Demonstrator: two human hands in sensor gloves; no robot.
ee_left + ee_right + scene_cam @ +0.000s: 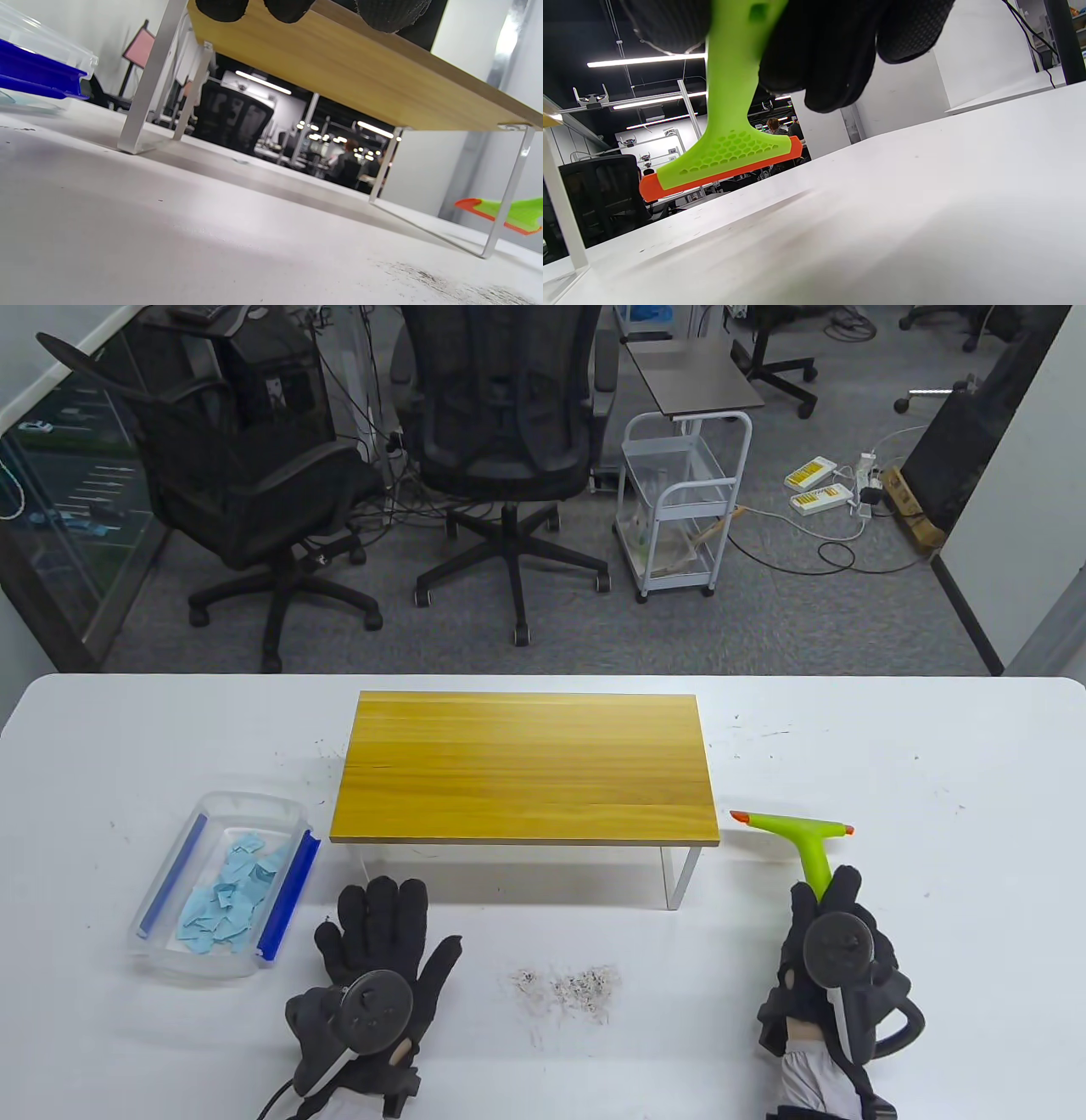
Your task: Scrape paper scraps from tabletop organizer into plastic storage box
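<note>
The wooden tabletop organizer [524, 768] stands mid-table on white metal legs; its top is bare. It also shows from below in the left wrist view [360, 76]. A clear plastic storage box [222, 886] with blue strips sits left of it and holds several light-blue paper scraps [227, 899]. My right hand [827, 950] grips the handle of a green scraper [802, 836] with an orange blade, right of the organizer; the scraper shows in the right wrist view [729, 127], held just above the table. My left hand [382, 959] lies flat and empty on the table, fingers spread.
A patch of dark fine debris [568, 984] lies on the white table [933, 899] between my hands. Small specks are scattered around the organizer. Office chairs and a white cart stand beyond the table's far edge.
</note>
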